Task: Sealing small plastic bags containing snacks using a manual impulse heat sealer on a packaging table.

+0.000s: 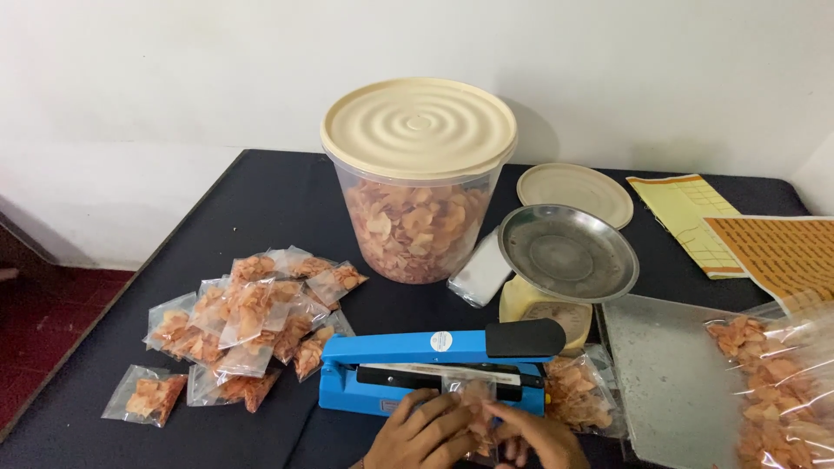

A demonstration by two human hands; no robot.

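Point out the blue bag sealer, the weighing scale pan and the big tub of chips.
Blue bag sealer (408,346): head view, on the raised blue arm.
Weighing scale pan (567,252): head view, centre of the metal dish.
Big tub of chips (419,126): head view, middle of the cream lid.

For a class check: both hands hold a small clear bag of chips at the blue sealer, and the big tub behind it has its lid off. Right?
Not quite. The head view shows the big tub closed under its cream lid. Both hands, left and right, do hold the small bag at the blue sealer.
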